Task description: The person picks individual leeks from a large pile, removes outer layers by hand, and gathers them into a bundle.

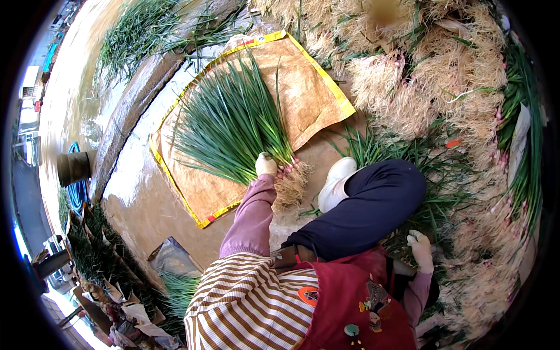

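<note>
A fanned-out bunch of green onions (233,119) lies on a brown woven sack (303,79) with yellow edging. Its long green leaves spread to the upper left; the pinkish bulbs and pale roots point to the lower right. My left hand (266,165), in a pale glove, is closed round the stems just above the bulbs. Off to the right, beyond my bent knee, my right hand (420,249) is also gloved. Its fingers are loosely bent and a little apart, with nothing visible in them, close to loose green leaves and pale roots.
Heaped onions with dense straw-coloured roots (402,87) fill the right side. More green onions (516,134) lie along the far right. Cut leaves (140,38) lie at the upper left by a stone kerb (131,116). A brown pot (74,168) stands beside a blue hose (76,195).
</note>
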Tool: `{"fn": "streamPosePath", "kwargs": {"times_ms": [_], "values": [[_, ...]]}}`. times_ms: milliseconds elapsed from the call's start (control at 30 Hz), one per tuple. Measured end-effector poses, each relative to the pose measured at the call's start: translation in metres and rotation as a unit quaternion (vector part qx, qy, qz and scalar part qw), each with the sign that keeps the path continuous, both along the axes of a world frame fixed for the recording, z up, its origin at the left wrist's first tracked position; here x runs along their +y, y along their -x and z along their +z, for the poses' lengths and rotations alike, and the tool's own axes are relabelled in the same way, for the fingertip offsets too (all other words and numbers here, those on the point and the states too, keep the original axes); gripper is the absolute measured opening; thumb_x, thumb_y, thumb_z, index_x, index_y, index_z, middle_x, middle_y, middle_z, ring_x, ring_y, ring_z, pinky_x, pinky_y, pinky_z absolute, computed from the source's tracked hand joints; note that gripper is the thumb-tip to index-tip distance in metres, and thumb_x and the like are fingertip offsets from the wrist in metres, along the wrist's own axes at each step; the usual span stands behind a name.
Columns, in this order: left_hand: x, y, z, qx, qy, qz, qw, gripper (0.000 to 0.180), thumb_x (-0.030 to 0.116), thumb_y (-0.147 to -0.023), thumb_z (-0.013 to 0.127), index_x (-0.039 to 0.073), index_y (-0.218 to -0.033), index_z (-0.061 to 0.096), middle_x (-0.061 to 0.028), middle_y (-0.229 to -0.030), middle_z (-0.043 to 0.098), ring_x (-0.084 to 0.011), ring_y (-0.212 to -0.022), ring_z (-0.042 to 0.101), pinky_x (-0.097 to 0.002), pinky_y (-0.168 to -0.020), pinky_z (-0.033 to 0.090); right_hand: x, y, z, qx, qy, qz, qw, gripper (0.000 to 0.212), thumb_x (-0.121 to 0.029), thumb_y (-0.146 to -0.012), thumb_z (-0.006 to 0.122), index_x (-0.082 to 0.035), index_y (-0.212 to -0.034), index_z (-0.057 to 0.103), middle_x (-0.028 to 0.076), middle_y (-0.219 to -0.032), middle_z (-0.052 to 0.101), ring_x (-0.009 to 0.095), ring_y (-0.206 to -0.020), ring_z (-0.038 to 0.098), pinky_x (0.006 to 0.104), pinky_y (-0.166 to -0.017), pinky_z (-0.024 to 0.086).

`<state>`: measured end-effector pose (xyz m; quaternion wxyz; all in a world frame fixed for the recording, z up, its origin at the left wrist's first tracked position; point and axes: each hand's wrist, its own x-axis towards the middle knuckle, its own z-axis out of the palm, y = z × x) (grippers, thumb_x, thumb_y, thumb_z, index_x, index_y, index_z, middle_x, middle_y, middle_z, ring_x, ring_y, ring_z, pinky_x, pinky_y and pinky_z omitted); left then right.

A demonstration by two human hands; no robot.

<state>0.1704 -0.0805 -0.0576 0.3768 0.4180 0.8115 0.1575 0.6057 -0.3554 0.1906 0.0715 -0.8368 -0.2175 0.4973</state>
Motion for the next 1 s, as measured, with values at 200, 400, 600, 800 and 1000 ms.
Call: {"fn": "streamPosePath", "kwargs": {"times_ms": [200, 400, 600, 800, 1000], "values": [[0.011, 0.011, -0.041, -0.027, 0.080, 0.038, 0.996, 0.029, 0.025, -0.085, 0.058, -0.001, -0.076, 0.065, -0.0116, -0.060, 0.062, -0.0247, -0.042, 0.061, -0.0357, -0.036, 0.048, -0.023, -0.005, -0.029, 0.001, -0.023, 0.038, 0.999, 0.041, -0.014, -0.086, 0.055, 0.009, -0.119, 0.051, 0.015, -0.106, 0.062, 0.015, -0.081, 0.060, 0.0276, -0.072, 0.049], [0.021, -0.015, 0.007, 0.064, 0.154, -0.014, 0.986, 0.036, 0.037, -0.072, 0.066, 0.003, -0.082, 0.069, -0.0175, -0.079, 0.067, -0.0308, -0.077, 0.066, -0.0366, -0.071, 0.051, -0.001, 0.000, -0.009, 0.002, 0.017, 0.008, 1.000, 0.041, -0.014, -0.086, 0.054, 0.009, -0.120, 0.051, 0.021, -0.115, 0.059, 0.024, -0.103, 0.058, 0.0307, -0.088, 0.043], [0.013, -0.037, 0.009, -0.172, 0.064, 0.239, 0.954, 0.034, 0.030, -0.083, 0.059, -0.003, -0.074, 0.064, -0.0149, -0.065, 0.063, -0.0303, -0.052, 0.061, -0.0390, -0.045, 0.048, -0.011, 0.002, -0.019, 0.011, 0.012, 0.016, 1.000, 0.040, -0.014, -0.086, 0.053, 0.008, -0.120, 0.052, 0.021, -0.115, 0.059, 0.025, -0.104, 0.058, 0.0314, -0.089, 0.043], [0.020, -0.050, 0.021, -0.408, 0.083, 0.432, 0.800, 0.028, 0.019, -0.090, 0.041, -0.003, -0.086, 0.058, -0.0172, -0.065, 0.060, -0.0316, -0.045, 0.057, -0.0378, -0.037, 0.046, -0.015, -0.001, -0.026, 0.016, 0.013, -0.001, 1.000, 0.040, -0.013, -0.086, 0.053, 0.008, -0.120, 0.052, 0.020, -0.115, 0.059, 0.026, -0.105, 0.058, 0.0317, -0.090, 0.042], [0.001, -0.037, -0.051, -0.451, 0.062, 0.304, 0.837, 0.028, 0.017, -0.093, 0.034, -0.002, -0.088, 0.054, -0.0184, -0.083, 0.062, -0.0278, -0.060, 0.062, -0.0347, -0.049, 0.052, -0.024, 0.007, -0.020, -0.008, 0.006, -0.010, 1.000, 0.039, -0.013, -0.085, 0.053, 0.008, -0.118, 0.052, 0.021, -0.112, 0.060, 0.025, -0.105, 0.058, 0.0315, -0.090, 0.042]]}}
